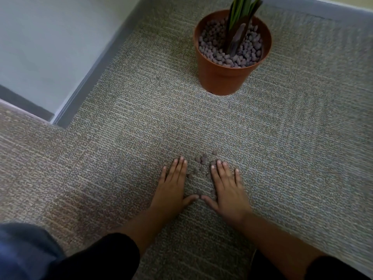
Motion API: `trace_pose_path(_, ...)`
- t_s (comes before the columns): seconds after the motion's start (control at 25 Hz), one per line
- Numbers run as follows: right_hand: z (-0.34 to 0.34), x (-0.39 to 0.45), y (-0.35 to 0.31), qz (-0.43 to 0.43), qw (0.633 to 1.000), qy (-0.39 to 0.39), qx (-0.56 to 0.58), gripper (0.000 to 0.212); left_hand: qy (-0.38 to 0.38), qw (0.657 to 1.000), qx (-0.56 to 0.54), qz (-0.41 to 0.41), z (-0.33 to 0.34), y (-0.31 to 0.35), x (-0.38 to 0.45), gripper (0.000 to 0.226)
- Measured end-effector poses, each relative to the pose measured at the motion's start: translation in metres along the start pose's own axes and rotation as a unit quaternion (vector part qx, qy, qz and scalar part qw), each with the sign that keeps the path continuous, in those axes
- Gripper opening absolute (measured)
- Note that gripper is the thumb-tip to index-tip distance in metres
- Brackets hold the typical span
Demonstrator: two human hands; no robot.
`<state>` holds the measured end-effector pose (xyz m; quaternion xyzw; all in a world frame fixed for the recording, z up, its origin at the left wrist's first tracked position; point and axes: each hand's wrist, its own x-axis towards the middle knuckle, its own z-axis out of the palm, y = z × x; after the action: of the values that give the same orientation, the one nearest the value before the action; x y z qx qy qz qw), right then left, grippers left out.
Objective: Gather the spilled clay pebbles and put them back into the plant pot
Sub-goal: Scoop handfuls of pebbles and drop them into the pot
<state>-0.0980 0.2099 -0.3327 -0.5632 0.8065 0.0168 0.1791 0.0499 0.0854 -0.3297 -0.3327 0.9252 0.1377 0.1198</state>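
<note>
Several brown spilled clay pebbles (202,160) lie scattered on the carpet between my two hands. My left hand (173,184) rests flat on the carpet, palm down, just left of them. To their right my right hand (227,185) lies flat the same way, and the two thumb tips almost touch below the pebbles. Neither hand holds anything. Farther away stands the terracotta plant pot (220,77), upright, filled with pebbles around a green plant (240,19).
Grey-brown carpet (121,148) covers the floor. A white wall corner with a dark baseboard (88,77) juts in at the left. Another baseboard (323,11) runs along the far right. My knee in blue fabric (24,253) is at the lower left.
</note>
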Motion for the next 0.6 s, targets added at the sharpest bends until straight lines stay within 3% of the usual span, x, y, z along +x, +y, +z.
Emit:
trace_pose_path(0.2,-0.012,0.039,-0.007,-0.004,0.998,0.042,0.043,0.077,0.063,0.998,-0.019,0.014,-0.006,0.014,0.014,0.071)
trace_pose_path(0.4,-0.025,0.071,-0.006,-0.099,0.993,0.065,0.006,0.058,0.082,0.995,-0.042,-0.032,-0.01,0.026,0.016,0.062)
trace_pose_path(0.6,-0.029,0.071,-0.004,-0.186,0.973,0.133,0.001,0.035,0.08,0.991,-0.101,-0.04,-0.009,0.027,0.023,0.026)
